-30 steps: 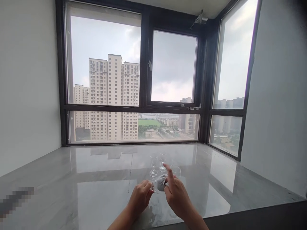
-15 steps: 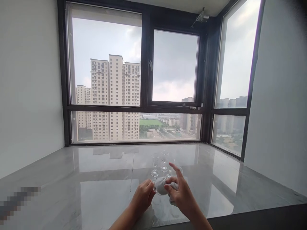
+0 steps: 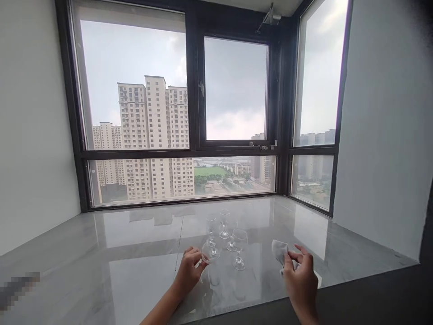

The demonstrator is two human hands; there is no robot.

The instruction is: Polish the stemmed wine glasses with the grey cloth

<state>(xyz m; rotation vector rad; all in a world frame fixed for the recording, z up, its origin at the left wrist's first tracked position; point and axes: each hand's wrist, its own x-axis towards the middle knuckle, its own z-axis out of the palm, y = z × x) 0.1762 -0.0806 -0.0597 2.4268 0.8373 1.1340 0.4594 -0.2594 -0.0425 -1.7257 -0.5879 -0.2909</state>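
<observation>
My left hand [image 3: 192,268] is closed in a pinch on the edge of a clear stemmed glass [image 3: 212,248]. Its outline overlaps the glasses behind, so how it is tilted is hard to make out. To the right, away from the glasses, my right hand [image 3: 301,271] grips a crumpled whitish cloth [image 3: 280,249] between thumb and fingers. Another stemmed glass [image 3: 240,239] stands upright between my hands. Behind it are more such glasses, including one at the back [image 3: 224,224].
Glossy grey stone [image 3: 142,280] forms the broad sill, with a front edge at lower right. Dark-framed windows [image 3: 192,151] rise behind it, and walls [image 3: 375,135] flank both sides. A pixelated dark patch [image 3: 20,291] lies at far left.
My right hand has drawn the cloth off the glass and moved right. My left hand still holds the glass, now seen without the cloth. The view has shifted slightly.
</observation>
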